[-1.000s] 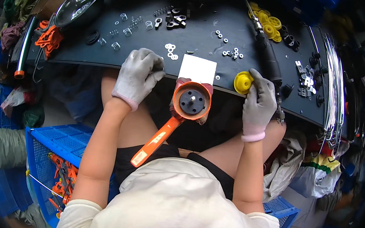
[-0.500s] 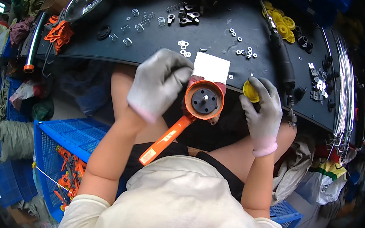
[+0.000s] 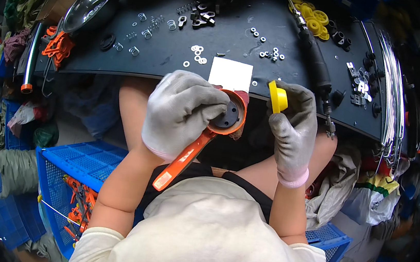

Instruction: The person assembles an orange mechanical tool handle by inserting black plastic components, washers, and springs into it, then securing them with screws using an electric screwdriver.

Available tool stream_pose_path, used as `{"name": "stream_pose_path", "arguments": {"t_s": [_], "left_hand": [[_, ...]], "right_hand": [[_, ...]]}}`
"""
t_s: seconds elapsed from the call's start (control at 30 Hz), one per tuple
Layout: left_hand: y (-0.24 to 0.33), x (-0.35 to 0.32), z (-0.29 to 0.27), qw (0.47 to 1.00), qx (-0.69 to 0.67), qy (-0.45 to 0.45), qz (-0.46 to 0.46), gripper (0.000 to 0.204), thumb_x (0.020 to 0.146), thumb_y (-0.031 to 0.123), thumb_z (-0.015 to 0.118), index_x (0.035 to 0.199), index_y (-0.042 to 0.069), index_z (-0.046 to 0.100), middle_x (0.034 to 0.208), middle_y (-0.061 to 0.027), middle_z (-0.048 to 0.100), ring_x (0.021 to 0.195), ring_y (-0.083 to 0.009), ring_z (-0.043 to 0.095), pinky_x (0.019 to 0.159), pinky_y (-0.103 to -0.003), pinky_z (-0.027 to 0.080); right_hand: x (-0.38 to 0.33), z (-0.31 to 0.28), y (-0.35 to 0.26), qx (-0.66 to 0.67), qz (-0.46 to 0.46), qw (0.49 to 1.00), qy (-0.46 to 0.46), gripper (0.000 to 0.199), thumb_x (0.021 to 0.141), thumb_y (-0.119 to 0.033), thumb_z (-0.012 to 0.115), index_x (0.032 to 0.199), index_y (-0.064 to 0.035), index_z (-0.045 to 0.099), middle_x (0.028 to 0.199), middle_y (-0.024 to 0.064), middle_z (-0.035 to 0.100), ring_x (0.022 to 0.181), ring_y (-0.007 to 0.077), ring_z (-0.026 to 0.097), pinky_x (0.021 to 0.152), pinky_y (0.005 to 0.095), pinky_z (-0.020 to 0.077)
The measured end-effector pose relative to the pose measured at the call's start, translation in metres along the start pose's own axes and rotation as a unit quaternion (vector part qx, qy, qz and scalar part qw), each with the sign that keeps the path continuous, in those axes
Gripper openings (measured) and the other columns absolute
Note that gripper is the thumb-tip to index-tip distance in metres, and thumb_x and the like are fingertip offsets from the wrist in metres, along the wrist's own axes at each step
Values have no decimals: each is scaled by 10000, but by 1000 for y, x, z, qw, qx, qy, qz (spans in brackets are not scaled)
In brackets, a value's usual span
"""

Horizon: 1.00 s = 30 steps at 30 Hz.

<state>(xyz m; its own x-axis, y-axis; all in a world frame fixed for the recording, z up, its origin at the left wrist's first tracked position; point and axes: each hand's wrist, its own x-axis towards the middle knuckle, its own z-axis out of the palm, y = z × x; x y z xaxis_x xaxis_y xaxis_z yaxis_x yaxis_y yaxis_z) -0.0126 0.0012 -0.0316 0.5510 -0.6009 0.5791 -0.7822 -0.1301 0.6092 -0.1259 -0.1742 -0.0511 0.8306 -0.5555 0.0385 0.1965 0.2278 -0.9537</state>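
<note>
My left hand, in a grey glove, reaches over an orange round housing with a long handle. Its fingertips are pinched together above the black disc inside the housing; anything between them is hidden. The housing sits at the table's front edge, its handle slanting toward my lap. To the right, my gloved right hand grips a yellow flanged plastic cap between thumb and fingers, flange turned to the left. Just behind the housing is a white square piece.
Washers, springs, black metal parts and yellow wheels lie on the dark table. A power screwdriver lies at right, near several bent metal rods. A blue crate stands at lower left.
My left hand has moved right and down, its fingers now over the housing's middle, covering the central pin. My right hand has turned the yellow cap edge-on. The whole view has shifted slightly.
</note>
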Motion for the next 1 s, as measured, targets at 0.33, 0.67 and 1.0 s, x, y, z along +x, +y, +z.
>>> {"name": "stream_pose_path", "arguments": {"t_s": [0.33, 0.67, 1.0], "left_hand": [[-24, -9, -4, 975, 99, 37, 194, 353, 739, 341, 755, 991, 101, 701, 903, -42, 667, 828, -253, 637, 746, -357, 487], [8, 6, 8, 996, -3, -76, 36, 339, 736, 52, 717, 1068, 25, 650, 1036, -113, 639, 958, -282, 629, 856, -367, 498], [-15, -17, 24, 927, -316, -82, -182, 571, 675, 97, 778, 1216, 67, 597, 1123, -95, 614, 1054, -242, 586, 975, -356, 443]], "right_hand": [[9, 22, -6, -119, -135, 975, -129, 583, 623, -202, 887, 1075, -43, 554, 1117, 86, 649, 1019, 216, 616, 897, 379, 494], [57, -14, -22, -410, -13, 912, 11, 302, 818, -197, 708, 1035, -1, 634, 977, 133, 638, 846, 258, 655, 787, 378, 515], [105, -34, 17, -704, -130, 698, -2, 184, 894, -229, 641, 959, -57, 647, 971, 149, 642, 874, 350, 651, 801, 427, 523]]}}
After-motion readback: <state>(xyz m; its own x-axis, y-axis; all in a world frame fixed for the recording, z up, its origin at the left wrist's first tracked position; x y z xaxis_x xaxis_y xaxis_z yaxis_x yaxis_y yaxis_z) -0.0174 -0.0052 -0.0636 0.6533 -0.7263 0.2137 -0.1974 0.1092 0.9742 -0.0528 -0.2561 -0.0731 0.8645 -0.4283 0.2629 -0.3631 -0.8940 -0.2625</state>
